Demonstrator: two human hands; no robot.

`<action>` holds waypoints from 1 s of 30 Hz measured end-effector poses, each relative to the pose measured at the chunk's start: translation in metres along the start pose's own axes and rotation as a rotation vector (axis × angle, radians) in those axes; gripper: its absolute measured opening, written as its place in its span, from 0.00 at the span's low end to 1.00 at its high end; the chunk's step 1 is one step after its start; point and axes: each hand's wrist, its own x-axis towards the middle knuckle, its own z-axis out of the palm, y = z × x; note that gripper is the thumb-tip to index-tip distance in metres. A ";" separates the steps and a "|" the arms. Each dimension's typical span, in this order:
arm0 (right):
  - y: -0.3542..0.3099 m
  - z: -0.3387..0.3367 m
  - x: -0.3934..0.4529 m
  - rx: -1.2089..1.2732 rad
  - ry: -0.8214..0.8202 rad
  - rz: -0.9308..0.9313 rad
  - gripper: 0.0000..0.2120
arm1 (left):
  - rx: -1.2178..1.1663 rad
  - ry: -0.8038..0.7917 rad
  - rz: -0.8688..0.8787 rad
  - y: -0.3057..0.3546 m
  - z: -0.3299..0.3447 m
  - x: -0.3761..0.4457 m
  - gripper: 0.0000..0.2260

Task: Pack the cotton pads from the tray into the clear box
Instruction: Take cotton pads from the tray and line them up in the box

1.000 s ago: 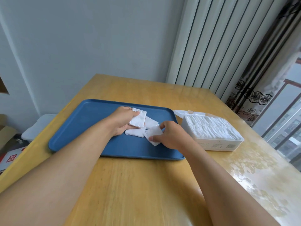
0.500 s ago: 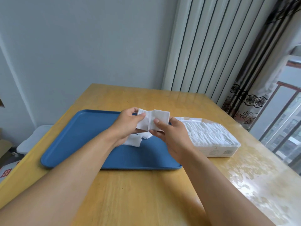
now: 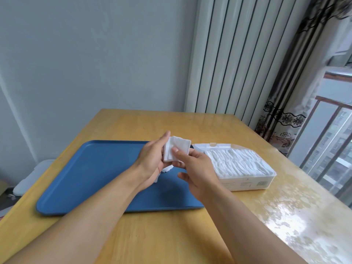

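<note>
— What do the hands have?

— The right hand [image 3: 198, 168] pinches a small stack of cotton pads [image 3: 178, 149] under its thumb; the left hand [image 3: 152, 161] lies flat-fingered against the stack's left side, raised above the blue tray [image 3: 95, 174].

— Any pads left down there?

— A few peek out under the hands [image 3: 166, 169].

— And the clear box [image 3: 245, 182]?

— Beside the tray's right edge on the bench [image 3: 152, 235], lid open, already packed with pads.
</note>
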 end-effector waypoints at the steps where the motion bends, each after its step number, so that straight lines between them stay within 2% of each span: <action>1: -0.001 0.000 0.000 0.002 -0.007 -0.003 0.13 | 0.029 -0.005 0.008 -0.001 0.000 0.000 0.18; 6: -0.002 -0.001 0.000 -0.086 0.018 -0.133 0.08 | 0.027 0.067 0.029 -0.003 -0.001 0.002 0.13; 9: -0.002 0.002 -0.002 -0.120 0.045 -0.208 0.09 | -0.052 0.111 0.022 0.001 -0.001 0.002 0.12; 14: -0.001 -0.001 0.003 -0.160 0.175 -0.287 0.06 | -0.067 0.255 0.053 0.003 -0.009 0.006 0.12; 19: -0.002 0.002 -0.001 -0.210 0.046 -0.275 0.07 | 0.022 0.166 0.033 0.003 -0.007 0.001 0.12; 21: -0.001 0.003 -0.001 -0.207 0.046 -0.244 0.08 | 0.036 0.139 0.025 0.003 -0.005 -0.001 0.15; 24: -0.001 0.002 0.000 -0.169 0.081 -0.211 0.08 | -0.063 0.082 0.005 0.004 -0.002 -0.001 0.15; 27: -0.001 0.002 -0.001 -0.158 0.089 -0.209 0.07 | -0.125 0.017 -0.071 0.006 0.000 -0.002 0.24; 28: -0.001 0.002 -0.001 -0.153 0.088 -0.206 0.07 | -0.095 0.012 -0.064 0.006 -0.001 -0.001 0.23; 30: -0.002 0.002 -0.001 -0.146 0.087 -0.198 0.08 | -0.008 0.024 -0.016 0.003 0.000 -0.002 0.16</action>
